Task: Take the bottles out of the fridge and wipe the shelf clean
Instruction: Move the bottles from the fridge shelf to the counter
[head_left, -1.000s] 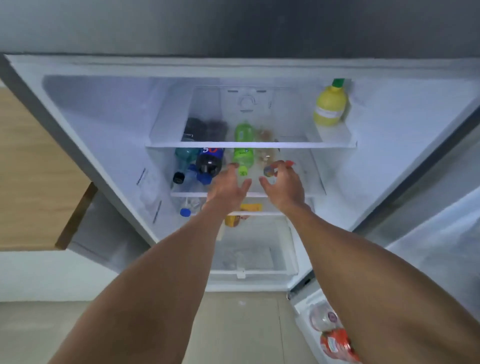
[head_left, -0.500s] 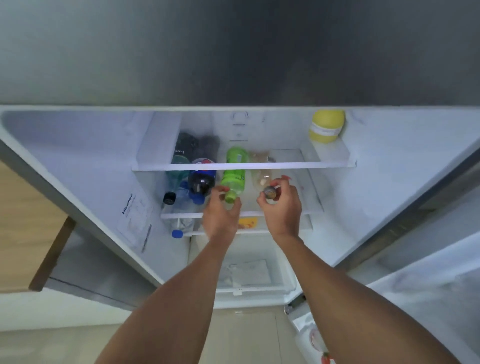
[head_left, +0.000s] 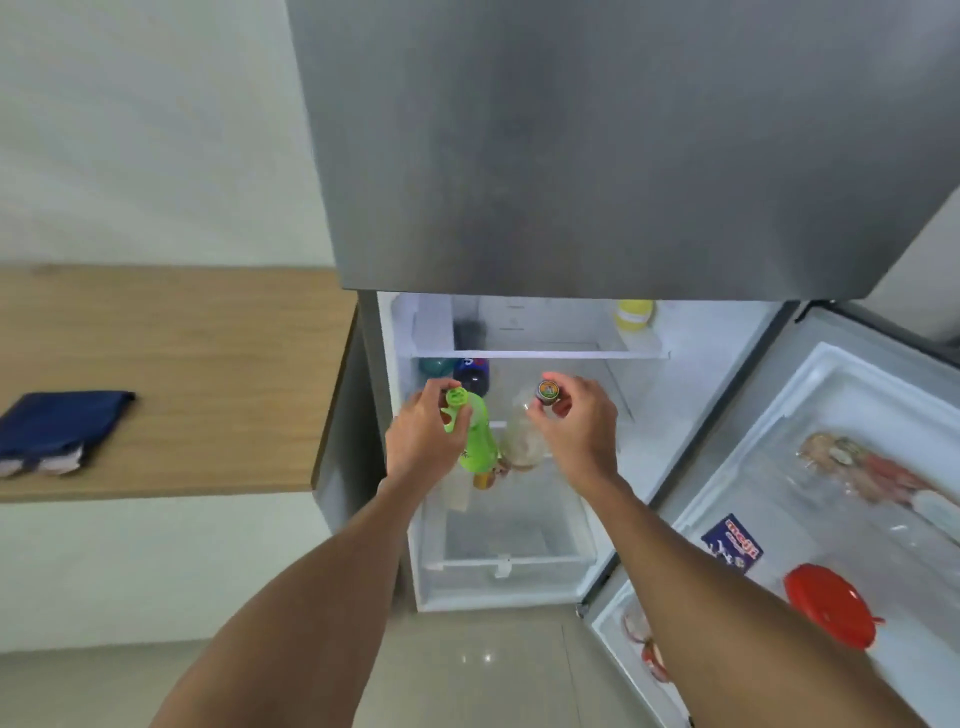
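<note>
Both bottles, which lay on the shelf half a second ago, are now lifted clear of it, held in front of the open fridge (head_left: 519, 582). Left hand (head_left: 423, 434) clenched around the neck of the green bottle (head_left: 478, 441), green cap pointing up. Right hand (head_left: 579, 421) grips the clear bottle (head_left: 522, 439) just under its dark cap. The two bottle bodies hang side by side, touching or nearly so. Dark cola bottle (head_left: 471, 373) and a teal one (head_left: 435, 367) lie on the shelf (head_left: 597, 387) behind the left hand. Yellow bottle (head_left: 634, 314) stands on the upper shelf, right corner. Folded blue cloth (head_left: 60, 428) rests on the wooden counter (head_left: 208, 374), left of the fridge. Door (head_left: 857, 467) open to the right.
</note>
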